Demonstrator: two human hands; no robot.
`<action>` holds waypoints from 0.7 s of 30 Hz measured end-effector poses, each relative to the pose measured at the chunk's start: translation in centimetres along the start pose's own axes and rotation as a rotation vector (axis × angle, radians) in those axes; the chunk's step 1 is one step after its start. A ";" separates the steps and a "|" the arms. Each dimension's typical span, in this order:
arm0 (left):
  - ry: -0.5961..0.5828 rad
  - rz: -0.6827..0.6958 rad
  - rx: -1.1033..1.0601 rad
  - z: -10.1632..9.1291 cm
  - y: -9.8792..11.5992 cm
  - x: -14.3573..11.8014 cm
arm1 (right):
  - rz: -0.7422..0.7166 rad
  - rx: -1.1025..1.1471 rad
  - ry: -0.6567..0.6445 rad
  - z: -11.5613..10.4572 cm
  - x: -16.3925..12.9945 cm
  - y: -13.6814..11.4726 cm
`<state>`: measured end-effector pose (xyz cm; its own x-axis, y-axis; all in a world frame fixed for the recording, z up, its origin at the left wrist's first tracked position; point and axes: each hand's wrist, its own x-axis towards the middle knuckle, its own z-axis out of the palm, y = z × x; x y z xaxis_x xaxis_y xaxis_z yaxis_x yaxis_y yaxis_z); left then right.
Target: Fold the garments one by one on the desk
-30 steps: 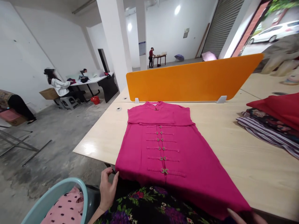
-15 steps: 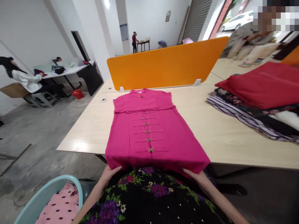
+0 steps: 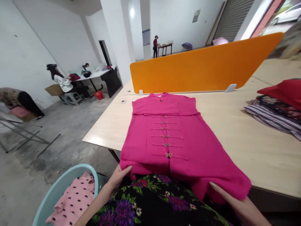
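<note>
A magenta shirt (image 3: 185,138) with a stand collar and a row of knot-and-toggle fasteners lies front up on the table, its upper part folded across. Its lower hem hangs over the near edge toward my body. My left hand (image 3: 118,175) grips the hem at the left corner, thumb on top and fingers underneath. At the right side of the hem, my right hand (image 3: 229,196) holds the cloth the same way, its fingers hidden below the fabric.
An orange divider (image 3: 199,70) stands along the back of the pale wooden table (image 3: 103,125). Folded clothes (image 3: 279,106) are stacked at the right. A light blue tub (image 3: 44,204) with a pink dotted garment (image 3: 74,197) sits on the floor at left. Several people are farther off.
The view has swung left, so things appear farther right. My right hand has drawn the hem's right corner outward and nearer to me. Both hands keep their hold on the shirt.
</note>
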<state>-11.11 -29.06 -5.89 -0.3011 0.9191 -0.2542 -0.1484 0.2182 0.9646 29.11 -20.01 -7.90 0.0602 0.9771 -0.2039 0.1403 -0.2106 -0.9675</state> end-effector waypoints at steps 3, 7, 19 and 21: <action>0.018 0.042 -0.039 0.7 1.3 -0.7 | 0.019 0.020 -0.060 0.0 0.0 -1.8; 0.050 0.157 0.038 1.5 3.4 -1.3 | 0.081 0.140 -0.123 -0.2 -0.3 -4.8; -0.073 0.052 0.104 1.1 4.9 -2.9 | 0.020 -0.306 -0.519 -2.2 -1.8 -7.6; -0.037 0.029 0.075 1.3 5.3 -2.9 | 0.030 -0.212 -0.461 -2.2 -2.0 -8.2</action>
<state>-9.82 -30.18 0.09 -0.2688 0.9366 -0.2247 -0.0688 0.2140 0.9744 30.00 -20.32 0.73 -0.3687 0.8720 -0.3221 0.3453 -0.1933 -0.9184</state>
